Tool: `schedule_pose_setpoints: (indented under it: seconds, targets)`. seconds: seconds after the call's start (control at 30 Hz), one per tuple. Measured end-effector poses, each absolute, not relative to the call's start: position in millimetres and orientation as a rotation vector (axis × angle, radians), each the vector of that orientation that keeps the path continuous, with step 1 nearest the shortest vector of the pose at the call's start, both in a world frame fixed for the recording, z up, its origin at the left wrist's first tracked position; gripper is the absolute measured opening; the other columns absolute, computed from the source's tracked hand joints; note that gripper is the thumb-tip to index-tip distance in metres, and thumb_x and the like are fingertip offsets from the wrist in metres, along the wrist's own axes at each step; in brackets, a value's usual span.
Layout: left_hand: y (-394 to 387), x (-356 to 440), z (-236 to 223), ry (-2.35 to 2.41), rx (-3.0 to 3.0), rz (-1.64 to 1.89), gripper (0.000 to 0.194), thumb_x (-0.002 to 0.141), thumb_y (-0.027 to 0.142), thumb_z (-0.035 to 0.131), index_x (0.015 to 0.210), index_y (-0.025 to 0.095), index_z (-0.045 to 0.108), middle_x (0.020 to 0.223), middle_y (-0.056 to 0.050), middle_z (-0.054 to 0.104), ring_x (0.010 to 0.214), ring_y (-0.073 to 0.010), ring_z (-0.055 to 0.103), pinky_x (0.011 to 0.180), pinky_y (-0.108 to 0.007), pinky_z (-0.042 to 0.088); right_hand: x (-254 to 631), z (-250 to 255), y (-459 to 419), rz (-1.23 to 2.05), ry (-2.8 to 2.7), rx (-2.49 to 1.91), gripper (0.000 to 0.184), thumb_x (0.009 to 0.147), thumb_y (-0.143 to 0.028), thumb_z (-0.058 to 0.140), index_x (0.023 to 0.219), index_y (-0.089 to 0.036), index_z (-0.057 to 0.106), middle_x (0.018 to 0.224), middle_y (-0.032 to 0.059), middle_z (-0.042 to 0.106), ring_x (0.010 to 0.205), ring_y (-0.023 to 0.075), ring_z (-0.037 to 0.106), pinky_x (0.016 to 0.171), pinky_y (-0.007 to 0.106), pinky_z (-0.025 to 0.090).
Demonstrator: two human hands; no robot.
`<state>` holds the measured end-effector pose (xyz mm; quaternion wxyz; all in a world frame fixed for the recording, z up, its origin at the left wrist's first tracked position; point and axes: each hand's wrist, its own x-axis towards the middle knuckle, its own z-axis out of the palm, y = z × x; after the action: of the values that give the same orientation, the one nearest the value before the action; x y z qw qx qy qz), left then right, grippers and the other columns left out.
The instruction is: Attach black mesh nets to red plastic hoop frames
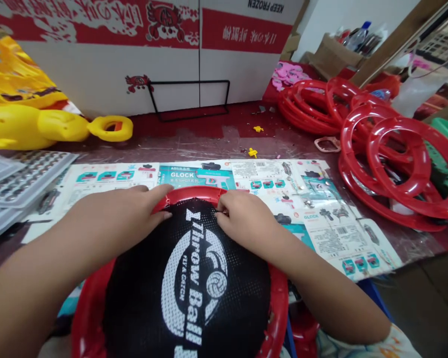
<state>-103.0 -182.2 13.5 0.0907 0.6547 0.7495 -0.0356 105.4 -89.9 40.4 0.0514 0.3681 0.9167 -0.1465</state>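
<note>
1. The left hand (138, 211) makes a narrow grip, with the thumb over the black mesh (134, 298) and the fingers over the far rim of the red ring (278, 293). The right hand (242, 211) is more closed, its thumb and forefinger pinching the mesh edge at the same rim; what is between these fingertips, I cannot tell exactly.

2. In my judgement, the mesh edge could slip out of the right pinch, because only a small border seems to be held there. If one hand pulls more strongly than the other, the mesh could wrinkle, or its white print could become crooked. The ring could also turn or slide, since both hands hold it only at the far side.

3. The ring with its mesh lies directly below the grip and extends from it toward the person; its near part is outside the view. Both hands touch it, with a short piece of rim between them. Beyond is the printed sheet (332, 238), and well apart at the right are other red rings (425, 208).
</note>
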Motion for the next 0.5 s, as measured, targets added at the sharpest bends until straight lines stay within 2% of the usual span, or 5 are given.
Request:
schedule_pose_setpoints:
  seconds: [0.1, 0.23, 0.37, 0.5]
  targets:
    - [-164.9, -99.7, 17.1, 1.988, 2.16, 0.055, 0.039, 0.089, 0.046, 0.04, 0.11, 0.023, 0.064, 0.108, -0.015, 0.065, 0.099, -0.0382, 0.062, 0.082, -0.055, 0.049, 106.1, 39.8, -83.6, -0.653, 2.83, 1.096, 0.011, 0.084, -0.021, 0.059, 0.074, -0.017, 0.064, 0.079, 0.0033, 0.064, 0.073, 0.0137, 0.052, 0.065, 0.027, 0.034]
    - [-134.8, -91.7, 10.1, 1.564, 2.07, 0.468, 0.031, 0.089, 0.044, 0.045, 0.095, 0.024, 0.068, 0.122, -0.008, 0.063, 0.115, -0.0267, 0.057, 0.099, -0.044, 0.045, 107.9, 38.4, -75.4, -0.897, 2.838, 1.113, 0.014, 0.087, -0.024, 0.061, 0.075, -0.017, 0.063, 0.079, 0.0013, 0.064, 0.074, 0.0118, 0.053, 0.068, 0.025, 0.036]
    - [-129.0, -91.3, -0.9, 1.601, 1.819, 0.6, 0.024, 0.082, 0.044, 0.057, 0.081, 0.024, 0.069, 0.115, -0.005, 0.067, 0.111, -0.0248, 0.06, 0.101, -0.044, 0.043, 107.2, 34.9, -73.1, -0.975, 2.838, 1.17, 0.012, 0.085, -0.021, 0.06, 0.073, -0.017, 0.063, 0.078, 0.0016, 0.065, 0.073, 0.0119, 0.054, 0.069, 0.025, 0.036]
    - [-134.3, -93.0, -4.4, 1.604, 1.762, 0.659, 0.021, 0.082, 0.039, 0.055, 0.076, 0.022, 0.065, 0.108, -0.005, 0.067, 0.107, -0.0251, 0.06, 0.096, -0.043, 0.045, 105.6, 32.1, -73.8, -0.97, 2.849, 1.193, 0.011, 0.083, -0.02, 0.059, 0.074, -0.017, 0.064, 0.076, 0.0015, 0.064, 0.072, 0.0123, 0.055, 0.068, 0.025, 0.036]
